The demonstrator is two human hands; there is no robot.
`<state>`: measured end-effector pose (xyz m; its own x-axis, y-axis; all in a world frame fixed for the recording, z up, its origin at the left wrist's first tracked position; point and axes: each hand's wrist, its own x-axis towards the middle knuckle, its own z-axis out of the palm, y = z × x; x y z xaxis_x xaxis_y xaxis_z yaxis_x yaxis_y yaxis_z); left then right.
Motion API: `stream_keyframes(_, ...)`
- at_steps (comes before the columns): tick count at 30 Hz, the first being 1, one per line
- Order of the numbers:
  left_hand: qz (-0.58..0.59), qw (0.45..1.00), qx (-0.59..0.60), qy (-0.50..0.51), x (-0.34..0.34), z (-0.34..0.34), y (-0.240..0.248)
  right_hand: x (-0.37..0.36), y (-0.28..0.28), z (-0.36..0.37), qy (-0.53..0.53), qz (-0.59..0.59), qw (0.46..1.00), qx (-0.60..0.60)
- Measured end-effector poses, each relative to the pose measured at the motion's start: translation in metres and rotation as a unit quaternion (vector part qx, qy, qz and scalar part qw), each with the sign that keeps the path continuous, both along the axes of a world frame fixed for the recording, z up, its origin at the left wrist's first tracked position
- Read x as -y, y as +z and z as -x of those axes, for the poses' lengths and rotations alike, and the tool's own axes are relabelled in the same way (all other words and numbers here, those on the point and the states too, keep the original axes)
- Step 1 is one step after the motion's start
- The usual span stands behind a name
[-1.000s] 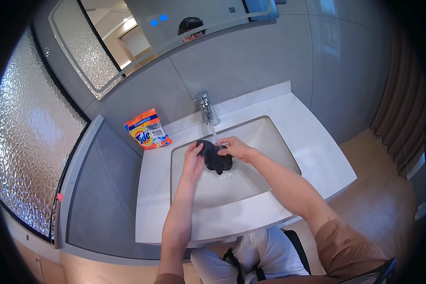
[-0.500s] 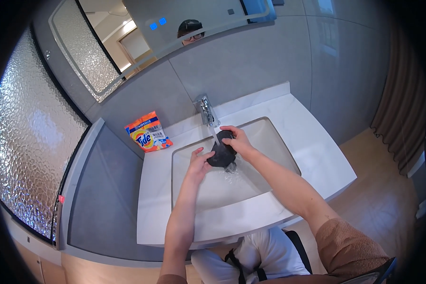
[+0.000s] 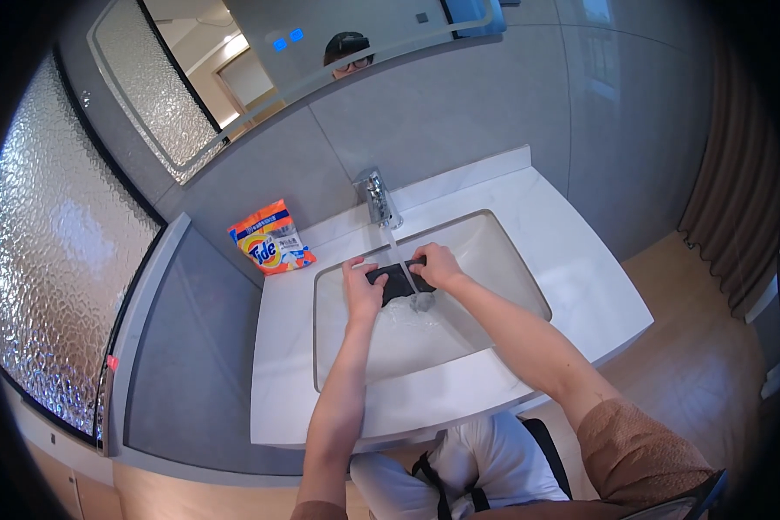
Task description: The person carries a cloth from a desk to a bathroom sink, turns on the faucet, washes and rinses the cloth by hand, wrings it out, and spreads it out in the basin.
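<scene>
A wet dark cloth is stretched between my two hands over the sink basin. My left hand grips its left end, thumb on top. At the right end, my right hand pinches it with curled fingers. A stream of water from the chrome faucet falls onto the cloth and splashes off its lower edge. A small greyish lump shows below the cloth; I cannot tell whether it is part of it. The cloth's exact kind is unclear.
An orange detergent bag stands on the white countertop, left of the faucet. A mirror hangs on the grey tiled wall behind. Textured glass is at the left, a brown curtain at the right.
The cloth was bunched and tilted, with my right hand higher. Now it is spread sideways and lower under the stream; my left hand has moved up to grip its left end.
</scene>
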<state>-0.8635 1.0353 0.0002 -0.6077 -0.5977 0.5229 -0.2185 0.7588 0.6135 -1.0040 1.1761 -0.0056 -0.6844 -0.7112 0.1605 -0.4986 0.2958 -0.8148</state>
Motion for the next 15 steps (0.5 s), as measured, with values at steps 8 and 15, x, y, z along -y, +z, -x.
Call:
stream_keyframes(8, -0.133, 0.991, 0.019, -0.01, 0.005, 0.015, -0.009, 0.006, -0.007, 0.018, -0.022, 0.14, 0.976, 0.163)
stream_keyframes(15, -0.208, 0.97, -0.07, -0.102, -0.006, 0.019, -0.01, -0.002, 0.0, 0.018, -0.006, 0.239, 0.936, 0.258)
